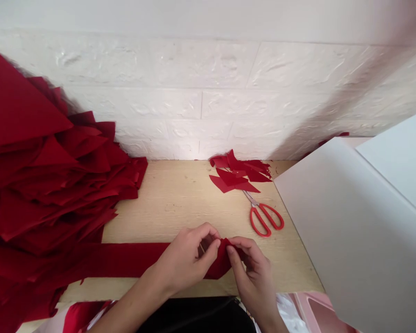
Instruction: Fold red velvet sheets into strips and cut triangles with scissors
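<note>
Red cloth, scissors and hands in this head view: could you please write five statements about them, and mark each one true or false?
1. The left hand and the right hand both hold the red strip. True.
2. The scissors are in the right hand. False: they lie on the table.
3. The big red pile is at the picture's right edge. False: it is at the left.
4. Red scraps lie near the wall. True.
5. The scissors have blue handles. False: red.
</note>
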Demonstrator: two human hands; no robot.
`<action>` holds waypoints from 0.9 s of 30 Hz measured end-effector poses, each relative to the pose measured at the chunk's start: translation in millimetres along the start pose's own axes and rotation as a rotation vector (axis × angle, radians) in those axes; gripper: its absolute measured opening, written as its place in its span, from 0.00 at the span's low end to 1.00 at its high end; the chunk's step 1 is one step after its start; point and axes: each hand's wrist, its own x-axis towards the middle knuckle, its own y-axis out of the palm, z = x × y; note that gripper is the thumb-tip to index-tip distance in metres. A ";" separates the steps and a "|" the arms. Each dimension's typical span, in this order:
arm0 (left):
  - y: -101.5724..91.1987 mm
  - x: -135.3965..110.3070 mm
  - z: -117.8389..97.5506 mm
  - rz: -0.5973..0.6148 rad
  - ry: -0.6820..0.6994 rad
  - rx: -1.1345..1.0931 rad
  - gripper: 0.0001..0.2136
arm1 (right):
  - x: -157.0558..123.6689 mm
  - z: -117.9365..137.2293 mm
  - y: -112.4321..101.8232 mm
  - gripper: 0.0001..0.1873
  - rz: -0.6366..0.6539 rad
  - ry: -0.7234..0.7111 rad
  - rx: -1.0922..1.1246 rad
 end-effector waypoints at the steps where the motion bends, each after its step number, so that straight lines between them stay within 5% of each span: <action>1: -0.9 -1.1 -0.5 0.002 0.000 0.006 0.09 | 0.4 -0.4 0.2 0.05 0.002 0.012 0.009; 8: -1.8 -2.5 -1.2 -0.047 0.030 0.044 0.10 | 1.1 -3.2 0.8 0.07 0.002 0.029 0.023; 18: 2.8 0.2 3.3 -0.085 -0.005 -0.003 0.11 | 0.0 -3.1 1.6 0.06 -0.056 -0.167 -0.119; 27: 4.7 -1.8 4.6 -0.088 0.012 -0.004 0.11 | 3.2 5.0 5.2 0.07 -0.007 -0.036 -0.124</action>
